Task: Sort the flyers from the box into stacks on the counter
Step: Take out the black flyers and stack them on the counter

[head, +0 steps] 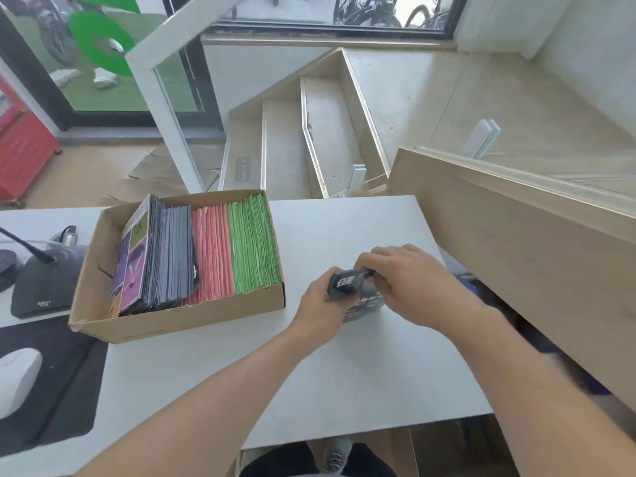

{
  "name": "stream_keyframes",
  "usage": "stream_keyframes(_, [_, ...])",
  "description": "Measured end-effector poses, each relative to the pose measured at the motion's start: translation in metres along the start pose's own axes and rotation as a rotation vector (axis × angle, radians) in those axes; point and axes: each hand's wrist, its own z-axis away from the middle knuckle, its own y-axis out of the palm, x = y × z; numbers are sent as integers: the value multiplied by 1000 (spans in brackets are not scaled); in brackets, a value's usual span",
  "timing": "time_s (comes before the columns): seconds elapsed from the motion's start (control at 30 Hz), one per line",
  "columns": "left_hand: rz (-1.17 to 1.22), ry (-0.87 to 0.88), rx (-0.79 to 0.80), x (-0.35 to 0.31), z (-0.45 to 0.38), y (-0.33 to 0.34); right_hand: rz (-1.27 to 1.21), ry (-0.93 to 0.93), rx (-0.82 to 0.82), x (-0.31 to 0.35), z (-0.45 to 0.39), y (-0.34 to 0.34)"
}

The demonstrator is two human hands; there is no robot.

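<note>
A cardboard box (192, 315) stands on the white counter (344, 228), left of centre. Inside it, flyers stand on edge in rows: dark ones (172, 256) with a purple and yellow cover at the left, pink ones (211, 253) in the middle, green ones (253, 242) at the right. To the right of the box, my left hand (318, 301) and my right hand (409, 280) both grip a small bundle of dark flyers (347, 285) just above the counter. My fingers hide most of the bundle.
A black microphone base (41, 290) sits left of the box. A white mouse (15, 380) lies on a black pad (65, 390) at the near left. A raised wooden ledge (516, 242) borders the counter on the right. Steps descend beyond the far edge.
</note>
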Motion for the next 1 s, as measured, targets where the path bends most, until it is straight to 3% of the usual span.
stream_keyframes(0.1, [80,-52,-46,9,-1,1,-422,338,-312,-20,8,19])
stream_keyframes(0.17, [129,-56,-59,7,-2,2,-854,548,-274,-27,18,30])
stream_keyframes(0.27, [145,-21,-69,2,-5,5,-1216,534,-226,-29,26,55])
stream_keyframes(0.4, [126,44,-100,-9,-5,7,-1273,499,-377,-24,27,60])
stream_keyframes(0.73, [140,3,-248,0,5,23,-1258,592,-266,-23,29,79])
stream_keyframes(0.9, [148,-70,-224,4,2,22,-1230,602,-248,-25,32,81])
stream_keyframes(1.0, [129,-175,-198,-3,-7,22,-1234,705,-310,-30,30,83])
